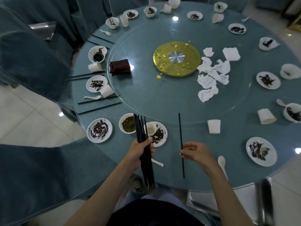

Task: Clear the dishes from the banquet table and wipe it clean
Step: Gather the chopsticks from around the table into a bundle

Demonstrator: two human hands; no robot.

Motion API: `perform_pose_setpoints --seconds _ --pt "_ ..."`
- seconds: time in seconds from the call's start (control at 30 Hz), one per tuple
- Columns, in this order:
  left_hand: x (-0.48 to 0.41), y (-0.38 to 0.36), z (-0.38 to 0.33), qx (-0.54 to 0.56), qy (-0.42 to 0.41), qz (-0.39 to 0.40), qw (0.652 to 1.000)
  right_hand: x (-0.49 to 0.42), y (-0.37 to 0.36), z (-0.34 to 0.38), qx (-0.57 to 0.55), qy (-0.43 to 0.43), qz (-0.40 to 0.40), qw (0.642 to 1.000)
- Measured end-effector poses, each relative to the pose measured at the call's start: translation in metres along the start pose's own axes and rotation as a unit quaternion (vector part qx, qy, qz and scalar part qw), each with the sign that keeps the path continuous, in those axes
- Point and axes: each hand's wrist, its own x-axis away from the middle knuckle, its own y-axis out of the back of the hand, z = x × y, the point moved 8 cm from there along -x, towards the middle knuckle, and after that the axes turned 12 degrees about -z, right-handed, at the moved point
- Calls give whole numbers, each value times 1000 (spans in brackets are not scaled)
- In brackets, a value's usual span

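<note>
the left forearm (110,185) and right forearm (224,190) were bare up to the left hand (140,152) and right hand (194,153). a black garment (156,212) covered the torso, and pale blue-grey trousers (162,195) showed just beyond it.

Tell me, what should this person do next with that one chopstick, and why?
Probably slip the single chopstick, pinched in the right hand, into the bundle the left hand grips. More loose chopsticks lie on the table to the left, so freeing the right hand would let it gather them.
</note>
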Motion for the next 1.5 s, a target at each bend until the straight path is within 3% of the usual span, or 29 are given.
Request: perform_pose_setpoints --seconds 0.37,0.47,0.57,0.73,0.9,1.0,1.1,1.17,1.33,1.5 --pt "22 -9 -13 29 -5 16 999 17 -38 27 9 29 62 998" --pt "28 -4 -10 25 3 6 1000 19 -50 35 52 97 68 992" --pt "34 6 -3 36 38 -5 999 25 -64 53 106 233 69 964" --pt "48 30 10 50 107 -8 993 38 -99 74 220 416 78 879" --pt "72 60 16 58 106 6 993 80 -157 84 276 642 116 706" --pt "83 84 20 84 100 16 991 110 -198 78 285 721 136 617" --pt "85 121 25 90 77 -11 993 146 -235 66 281 748 166 578" --pt "84 148 27 116 57 -19 991 166 -258 55 277 740 190 583" --pt "92 219 26 175 7 -3 985 196 -308 24 285 673 214 648" --pt "111 316 25 168 -27 -2 985 232 -356 -17 261 532 163 789"
